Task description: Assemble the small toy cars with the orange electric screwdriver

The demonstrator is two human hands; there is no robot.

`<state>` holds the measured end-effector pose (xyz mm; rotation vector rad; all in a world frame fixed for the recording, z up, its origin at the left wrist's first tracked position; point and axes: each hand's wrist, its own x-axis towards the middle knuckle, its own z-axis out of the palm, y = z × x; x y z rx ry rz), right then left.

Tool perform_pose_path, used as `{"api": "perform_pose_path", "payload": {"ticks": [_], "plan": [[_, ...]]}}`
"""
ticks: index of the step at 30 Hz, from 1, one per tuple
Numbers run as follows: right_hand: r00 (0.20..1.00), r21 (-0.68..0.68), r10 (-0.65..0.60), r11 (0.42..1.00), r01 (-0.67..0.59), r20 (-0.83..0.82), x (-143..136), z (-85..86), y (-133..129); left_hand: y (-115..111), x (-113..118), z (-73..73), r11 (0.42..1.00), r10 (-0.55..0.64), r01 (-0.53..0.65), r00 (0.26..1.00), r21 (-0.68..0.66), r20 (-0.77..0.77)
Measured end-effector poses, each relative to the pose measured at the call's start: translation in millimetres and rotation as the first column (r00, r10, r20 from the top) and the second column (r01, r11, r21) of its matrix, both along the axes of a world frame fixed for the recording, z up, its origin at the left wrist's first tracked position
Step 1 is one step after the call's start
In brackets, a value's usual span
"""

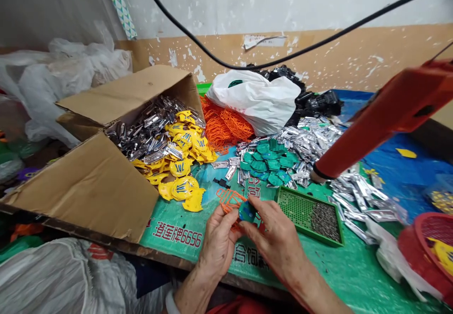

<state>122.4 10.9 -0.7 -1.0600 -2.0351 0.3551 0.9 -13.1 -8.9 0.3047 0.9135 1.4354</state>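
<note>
My left hand (216,241) pinches an orange openwork plastic piece (229,198) between thumb and fingers. My right hand (278,233) grips a rounded teal plastic piece (247,212), pressed close against the orange one; the fingers partly hide where they meet. Just beyond the hands lies a small black part (221,182). Further back is a heap of teal plastic pieces (271,158). Beside the right hand stands a green tray (295,206) with many small metal pins or screws (324,222) at its right end.
A tipped cardboard box (106,182) spills metal strips and yellow pieces (184,186) at left. Behind are orange pieces (226,125) and a white bag (255,99). A red machine arm (375,120) slants in from the right, above silver strips (361,191). A red basket (421,248) stands front right.
</note>
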Motion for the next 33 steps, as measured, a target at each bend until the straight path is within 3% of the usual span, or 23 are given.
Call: {"api": "perform_pose_path", "payload": {"ticks": [7, 11, 16, 26, 33], "plan": [[0.999, -0.070, -0.032, 0.997, 0.032, 0.003, 3.4, -2.6, 1.1, 0.8, 3.8, -6.2, 0.999, 0.030, -0.029, 0.999, -0.028, 0.040], [0.999, -0.178, -0.050, 0.983, 0.047, -0.014, 7.3, -3.2, 2.7, 0.7, 4.5, -9.1, 0.999, 0.033, -0.030, 0.997, -0.033, 0.069], [0.997, -0.111, -0.049, 0.993, 0.042, -0.062, 6.2, -2.8, -0.3, 0.2, 7.0, -7.1, 1.000, 0.024, -0.024, 0.998, -0.013, 0.050], [0.996, -0.075, -0.072, 0.994, 0.076, 0.056, 1.8, -4.6, -3.5, -1.0, 12.7, -9.0, 0.998, 0.045, -0.044, 0.999, -0.040, 0.030], [0.997, -0.155, -0.066, 0.985, 0.071, 0.039, 1.9, -0.2, -5.3, -0.1, 14.2, -7.9, 1.000, 0.021, -0.020, 0.999, -0.017, 0.050]]}}
